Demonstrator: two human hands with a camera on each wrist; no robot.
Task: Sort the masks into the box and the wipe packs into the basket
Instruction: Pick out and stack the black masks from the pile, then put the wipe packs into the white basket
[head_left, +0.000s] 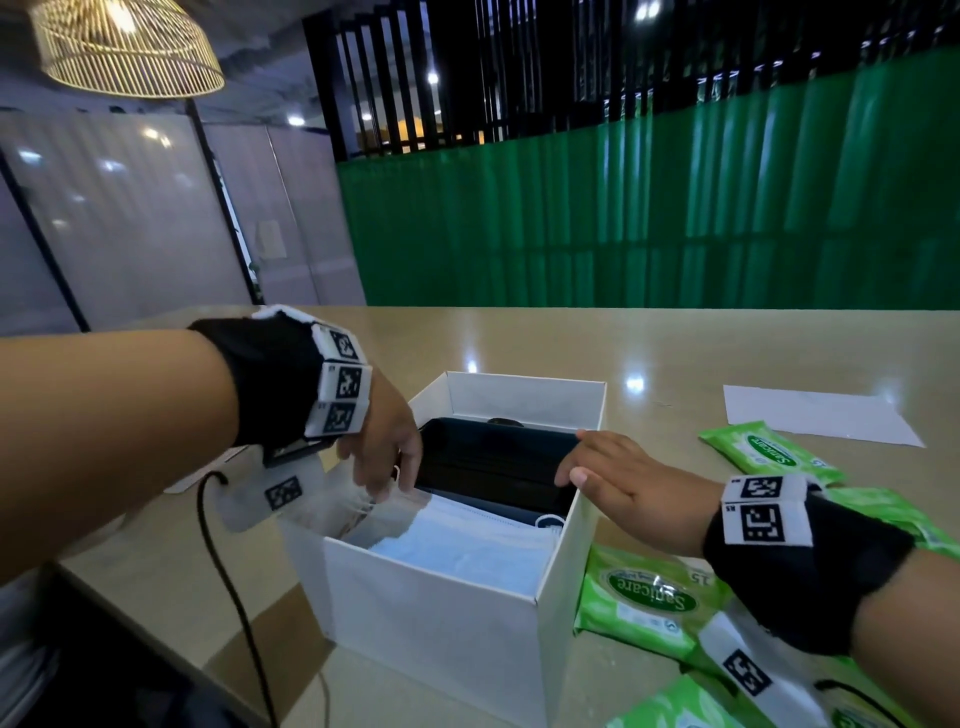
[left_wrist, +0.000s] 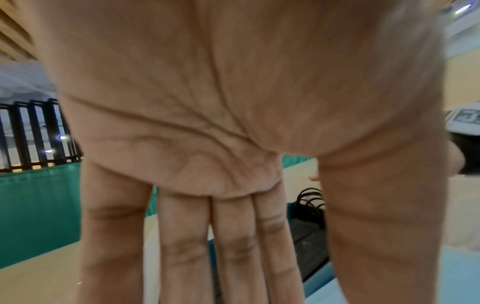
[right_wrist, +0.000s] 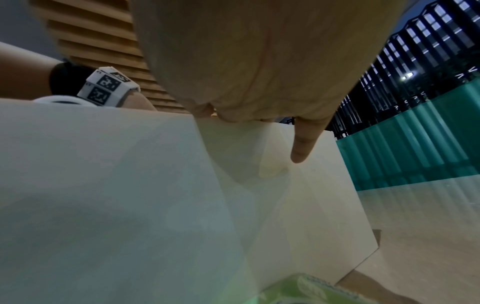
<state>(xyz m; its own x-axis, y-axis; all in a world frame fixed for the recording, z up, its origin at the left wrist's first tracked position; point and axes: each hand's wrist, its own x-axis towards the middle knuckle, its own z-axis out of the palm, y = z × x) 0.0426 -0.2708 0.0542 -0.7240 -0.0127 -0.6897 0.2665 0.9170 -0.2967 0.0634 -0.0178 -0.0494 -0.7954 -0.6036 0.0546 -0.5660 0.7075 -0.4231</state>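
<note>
One white box (head_left: 447, 618) is sitting on the table (head_left: 675, 353). Inside it, two stacks of masks are showing: one black stack (head_left: 493, 462) at the far end and one pale blue stack (head_left: 467, 540) at the near end; single masks are too tightly packed to count. At least five green wipe packs are lying right of the box: one far (head_left: 769, 452), one just beside it (head_left: 644, 597), one behind the wrist (head_left: 893, 514), two near (head_left: 675, 706), partly hidden. One sheet of paper (head_left: 810, 413) is lying beyond them.

The box (head_left: 441, 623) is white, holding pale blue masks (head_left: 467, 545) and black ones (head_left: 493, 462). Green wipe packs (head_left: 644, 603) with white lettering lie on the beige worktop (head_left: 675, 343).
</note>
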